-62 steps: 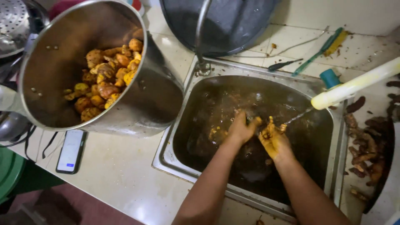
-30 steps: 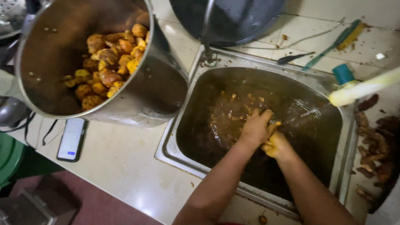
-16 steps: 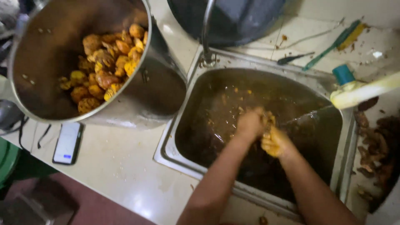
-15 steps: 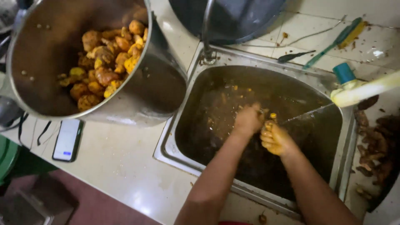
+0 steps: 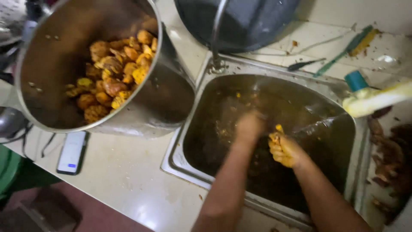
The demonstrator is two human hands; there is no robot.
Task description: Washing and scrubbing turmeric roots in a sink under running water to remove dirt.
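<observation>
Both hands are held down inside a steel sink (image 5: 189, 129) filled with dark brown water. The right hand (image 5: 284, 149), stained yellow, is closed in a fist around a small yellow piece (image 5: 279, 128) whose tip shows just above the fingers. The left hand (image 5: 249, 125) is blurred; it is seen close beside the right hand, over the water, but whether it is open or closed cannot be told. A thin stream of water (image 5: 319, 124) is seen running from the right side toward the hands.

To the left of the sink, a large steel pot (image 5: 167, 99) is tilted on the pale counter (image 5: 124, 172), its wall leaning just over the sink's left rim. Inside it a heap of orange-yellow knobbly pieces (image 5: 113, 77) is piled against the far side. A phone (image 5: 72, 152) lies flat on the counter just below the pot, with a dark cable (image 5: 45, 144) beside it.

Behind the sink a dark round basin (image 5: 253, 21) is set, and a curved metal tap pipe (image 5: 218, 30) rises in front of it from the sink's back rim. On the counter behind, a green-handled brush (image 5: 347, 47) and a dark knife (image 5: 302, 64) are laid. At the right, a pale hose end with a teal cap (image 5: 369, 94) reaches over the sink's corner, and dark brown peelings (image 5: 392, 150) are heaped beside the right rim.
</observation>
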